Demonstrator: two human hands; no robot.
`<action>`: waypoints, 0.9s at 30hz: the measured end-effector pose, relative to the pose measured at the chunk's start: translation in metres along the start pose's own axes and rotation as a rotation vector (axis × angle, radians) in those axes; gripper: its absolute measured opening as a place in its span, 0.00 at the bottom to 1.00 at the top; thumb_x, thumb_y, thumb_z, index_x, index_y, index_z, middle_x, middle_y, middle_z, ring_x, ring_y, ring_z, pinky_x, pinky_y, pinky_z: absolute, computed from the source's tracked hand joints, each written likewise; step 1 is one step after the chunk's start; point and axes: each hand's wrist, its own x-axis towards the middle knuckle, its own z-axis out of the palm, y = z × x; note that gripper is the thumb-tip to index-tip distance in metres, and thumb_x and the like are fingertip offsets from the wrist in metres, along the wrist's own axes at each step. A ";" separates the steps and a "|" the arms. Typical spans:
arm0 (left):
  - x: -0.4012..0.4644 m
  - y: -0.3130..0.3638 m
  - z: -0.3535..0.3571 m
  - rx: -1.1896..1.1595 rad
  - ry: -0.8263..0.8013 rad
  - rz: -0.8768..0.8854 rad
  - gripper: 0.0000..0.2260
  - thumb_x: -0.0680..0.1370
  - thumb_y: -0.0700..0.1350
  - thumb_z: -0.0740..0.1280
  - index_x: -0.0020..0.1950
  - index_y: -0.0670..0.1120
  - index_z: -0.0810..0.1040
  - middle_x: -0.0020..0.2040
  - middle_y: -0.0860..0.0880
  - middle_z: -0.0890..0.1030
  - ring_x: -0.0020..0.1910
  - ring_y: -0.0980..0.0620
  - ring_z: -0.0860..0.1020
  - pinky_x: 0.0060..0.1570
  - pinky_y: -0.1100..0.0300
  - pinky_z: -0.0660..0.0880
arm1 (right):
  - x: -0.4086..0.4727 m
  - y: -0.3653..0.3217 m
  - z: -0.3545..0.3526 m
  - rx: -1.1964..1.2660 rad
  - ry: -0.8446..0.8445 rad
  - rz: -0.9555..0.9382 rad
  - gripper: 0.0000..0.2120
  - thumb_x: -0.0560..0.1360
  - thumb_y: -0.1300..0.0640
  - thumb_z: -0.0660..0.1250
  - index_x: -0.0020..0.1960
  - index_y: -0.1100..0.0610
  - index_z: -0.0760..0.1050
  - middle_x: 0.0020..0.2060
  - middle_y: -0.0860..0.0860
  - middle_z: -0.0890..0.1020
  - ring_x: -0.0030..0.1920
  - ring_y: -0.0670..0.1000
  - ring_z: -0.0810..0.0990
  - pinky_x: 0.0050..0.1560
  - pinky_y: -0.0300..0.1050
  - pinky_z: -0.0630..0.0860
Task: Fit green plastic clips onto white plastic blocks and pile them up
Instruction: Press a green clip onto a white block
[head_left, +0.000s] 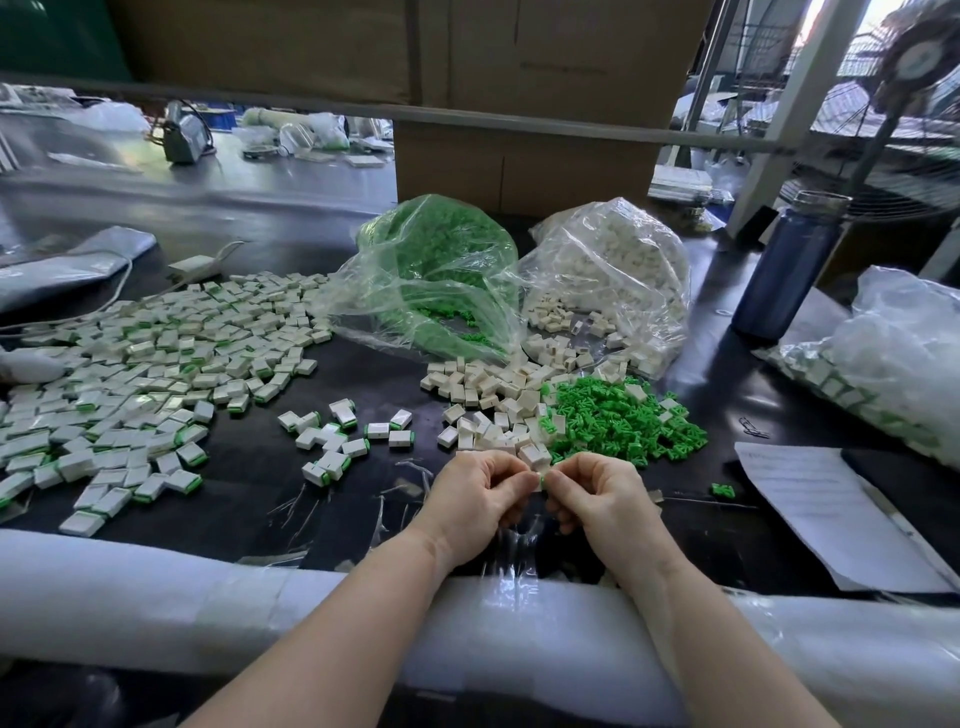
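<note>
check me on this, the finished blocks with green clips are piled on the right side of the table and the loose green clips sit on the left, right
Not quite: the sides are swapped. The head view shows the finished blocks with green clips spread on the left side of the table, and the loose green clips heaped on the right, just beyond the right hand.

The bench (270, 519) is black and glossy, its near edge padded with white foam wrap (156, 603). Loose clips (623, 421) form a bright green heap; beside it the bare blocks (488, 384) are off-white to cream. The finished pieces (135, 374) spread at the left are white with a thin green edge showing. One clear plastic bag (441, 270) glows green from its contents; the next clear bag (618, 270) looks milky white. A water bottle (789, 270) is dark blue with a clear cap. The sheet of paper (821, 514) is white with faint grey lines. Cardboard boxes (519, 171) behind are plain brown.
</note>
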 end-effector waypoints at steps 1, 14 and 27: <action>0.000 0.000 0.000 0.002 -0.006 -0.001 0.04 0.76 0.41 0.67 0.43 0.44 0.80 0.32 0.55 0.77 0.30 0.61 0.73 0.37 0.68 0.72 | 0.000 0.000 -0.001 -0.013 -0.006 0.002 0.06 0.75 0.64 0.67 0.39 0.64 0.78 0.26 0.50 0.77 0.25 0.43 0.73 0.27 0.35 0.73; -0.003 -0.002 -0.002 0.110 -0.111 -0.010 0.05 0.76 0.41 0.67 0.41 0.45 0.80 0.31 0.51 0.76 0.29 0.59 0.71 0.34 0.67 0.69 | 0.002 0.005 -0.004 -0.169 -0.086 -0.020 0.14 0.74 0.65 0.67 0.31 0.54 0.76 0.22 0.46 0.75 0.24 0.42 0.71 0.27 0.35 0.69; 0.000 -0.005 0.003 0.028 0.029 0.090 0.12 0.70 0.37 0.73 0.43 0.53 0.75 0.37 0.51 0.75 0.33 0.57 0.72 0.39 0.66 0.73 | 0.003 0.005 -0.005 0.137 0.050 -0.036 0.05 0.72 0.68 0.68 0.40 0.61 0.77 0.26 0.52 0.80 0.27 0.46 0.77 0.28 0.36 0.75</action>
